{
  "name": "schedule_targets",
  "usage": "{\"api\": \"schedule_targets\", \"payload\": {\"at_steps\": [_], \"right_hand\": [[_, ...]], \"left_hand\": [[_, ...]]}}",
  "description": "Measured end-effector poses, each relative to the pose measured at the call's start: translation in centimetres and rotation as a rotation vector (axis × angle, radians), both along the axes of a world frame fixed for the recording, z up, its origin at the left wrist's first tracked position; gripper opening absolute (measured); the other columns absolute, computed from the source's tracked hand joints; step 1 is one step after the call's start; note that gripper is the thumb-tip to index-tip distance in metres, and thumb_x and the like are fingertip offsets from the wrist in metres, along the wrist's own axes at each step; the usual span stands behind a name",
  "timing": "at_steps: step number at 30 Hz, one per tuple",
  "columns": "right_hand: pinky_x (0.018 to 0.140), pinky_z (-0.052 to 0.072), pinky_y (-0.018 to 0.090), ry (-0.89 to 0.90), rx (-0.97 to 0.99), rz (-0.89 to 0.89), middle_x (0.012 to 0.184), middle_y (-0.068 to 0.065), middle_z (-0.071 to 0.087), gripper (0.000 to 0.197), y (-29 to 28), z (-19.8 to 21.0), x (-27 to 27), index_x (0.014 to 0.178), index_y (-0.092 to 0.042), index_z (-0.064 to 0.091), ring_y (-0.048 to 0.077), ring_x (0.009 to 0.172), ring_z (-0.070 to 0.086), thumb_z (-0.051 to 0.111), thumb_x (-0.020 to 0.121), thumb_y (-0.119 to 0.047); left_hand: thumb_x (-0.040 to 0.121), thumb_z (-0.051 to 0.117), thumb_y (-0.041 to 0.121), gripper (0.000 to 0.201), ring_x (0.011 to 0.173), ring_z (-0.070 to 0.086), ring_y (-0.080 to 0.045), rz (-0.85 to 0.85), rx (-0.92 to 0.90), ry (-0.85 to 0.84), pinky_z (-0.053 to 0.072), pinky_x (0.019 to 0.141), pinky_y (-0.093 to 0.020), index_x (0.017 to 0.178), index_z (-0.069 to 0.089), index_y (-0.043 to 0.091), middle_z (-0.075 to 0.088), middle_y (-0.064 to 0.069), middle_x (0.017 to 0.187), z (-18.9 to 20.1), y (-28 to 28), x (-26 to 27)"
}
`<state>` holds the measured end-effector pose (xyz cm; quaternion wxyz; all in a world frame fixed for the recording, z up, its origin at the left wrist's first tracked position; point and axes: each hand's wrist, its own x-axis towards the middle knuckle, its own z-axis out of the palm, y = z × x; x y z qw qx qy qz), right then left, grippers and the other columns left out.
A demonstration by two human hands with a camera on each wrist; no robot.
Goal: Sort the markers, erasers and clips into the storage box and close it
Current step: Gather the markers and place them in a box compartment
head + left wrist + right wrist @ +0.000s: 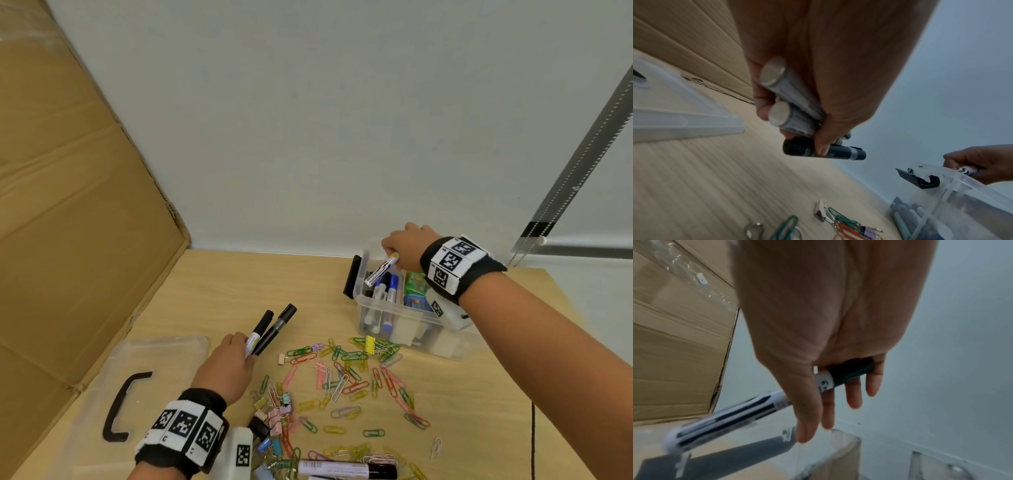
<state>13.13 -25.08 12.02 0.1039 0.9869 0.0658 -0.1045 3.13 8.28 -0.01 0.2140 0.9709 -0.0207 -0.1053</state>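
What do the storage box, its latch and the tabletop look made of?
Storage box: clear, glossy plastic by the look; markers show through its walls.
Latch: opaque black, probably matte plastic.
Tabletop: light wood-grain, likely laminate or veneer; can't tell which.

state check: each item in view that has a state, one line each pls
storage box: open, lid off, markers and erasers inside
lid: off, lying flat on the table by the left hand
left hand: grip around several markers
right hand: grip on one white marker, held tilted over the box
paper clips: loose, scattered on the table
marker on table: lying flat, capped
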Motion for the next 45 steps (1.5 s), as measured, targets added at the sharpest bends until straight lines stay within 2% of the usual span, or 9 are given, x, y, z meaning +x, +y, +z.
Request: {"api": "schedule_targets", "payload": {"at_steps": [2,7,20,23,28,33,37,40,45], "right_hand": [[0.086,0.035,0.034,-0.065,0.09,-0.035,0.101,-0.001,0.054,0.007,-0.7,0.2,-1.0,0.088,-0.027,0.047,0.021,0.1,0.043,0.054,0.09,-0.025],[0.084,0.039,0.036,0.007,0.386,-0.255,0.109,0.007,0.051,0.022,-2.0,1.9,-3.2,0.116,-0.016,0.043,0.026,0.102,0.046,0.044,0.094,-0.022],[0.086,0.051,0.032,-0.067,0.578,-0.286,0.113,0.011,0.065,0.021,0.0,1.6,-0.8,0.112,-0.008,0.06,0.024,0.096,0.063,0.058,0.091,-0.012],[0.083,0.05,0.029,0.152,0.444,-0.3,0.124,0.012,0.062,0.044,1.3,0.2,0.4,0.131,-0.006,0.051,0.022,0.101,0.061,0.062,0.089,-0.016],[0.106,0.039,0.035,0.131,0.439,-0.307,0.147,0.01,0.041,0.062,1.1,-1.2,1.2,0.146,-0.014,0.031,0.027,0.13,0.045,0.057,0.09,-0.009],[0.097,0.049,0.038,-0.159,0.787,-0.294,0.133,0.004,0.054,0.038,0.8,-1.5,-2.1,0.132,-0.015,0.048,0.023,0.111,0.06,0.043,0.095,-0.008],[0.066,0.056,0.028,-0.365,1.012,-0.18,0.101,-0.002,0.064,0.017,3.4,-1.5,-7.7,0.109,-0.021,0.057,0.021,0.078,0.065,0.045,0.097,-0.017],[0.064,0.054,0.024,-0.162,1.057,-0.152,0.101,0.001,0.063,0.021,5.5,-3.0,-9.9,0.116,-0.021,0.055,0.013,0.072,0.063,0.048,0.097,-0.028],[0.062,0.058,0.022,0.12,1.445,-0.217,0.101,0.001,0.065,0.027,7.4,-4.2,-10.7,0.122,-0.013,0.048,0.003,0.069,0.068,0.047,0.098,-0.025]], "left_hand": [[0.097,0.044,0.024,0.025,0.087,0.05,-0.019,-0.008,-0.007,-0.001,0.042,0.076,-0.029,0.119,0.046,0.011,0.05,-0.006,0.11,-0.1,-0.1,0.0],[0.097,0.044,0.024,0.024,0.085,0.049,-0.018,-0.03,-0.013,0.011,0.038,0.072,-0.027,0.118,0.045,0.011,0.045,-0.001,0.102,-0.3,-0.6,0.3],[0.098,0.043,0.024,0.023,0.084,0.049,-0.017,-0.048,-0.035,0.008,0.037,0.072,-0.025,0.117,0.045,0.012,0.047,-0.002,0.105,-0.1,-0.5,-0.1],[0.098,0.043,0.024,0.022,0.084,0.049,-0.016,-0.055,-0.031,0.005,0.037,0.072,-0.024,0.116,0.045,0.013,0.046,-0.001,0.104,0.0,-0.5,-0.3],[0.098,0.042,0.025,0.019,0.08,0.048,-0.015,-0.087,-0.03,0.006,0.035,0.069,-0.024,0.113,0.045,0.014,0.044,0.001,0.101,0.0,-0.4,-0.7],[0.098,0.042,0.026,0.023,0.09,0.054,-0.016,-0.11,-0.145,0.044,0.039,0.073,-0.025,0.118,0.045,0.014,0.05,-0.002,0.108,0.5,-1.0,-1.2],[0.099,0.043,0.03,0.021,0.107,0.047,-0.004,-0.194,-0.378,0.042,0.039,0.087,-0.017,0.119,0.042,0.029,0.049,0.013,0.119,2.6,-2.9,-2.1],[0.099,0.043,0.028,0.024,0.092,0.042,0.01,-0.252,-0.54,0.052,0.035,0.075,0.002,0.096,0.032,0.049,0.04,0.03,0.098,4.4,-5.2,-2.7],[0.098,0.044,0.03,0.026,0.095,0.047,0.022,-0.328,-0.638,0.02,0.038,0.083,-0.001,0.105,0.034,0.053,0.052,0.024,0.109,4.9,-7.7,-3.1]]}}
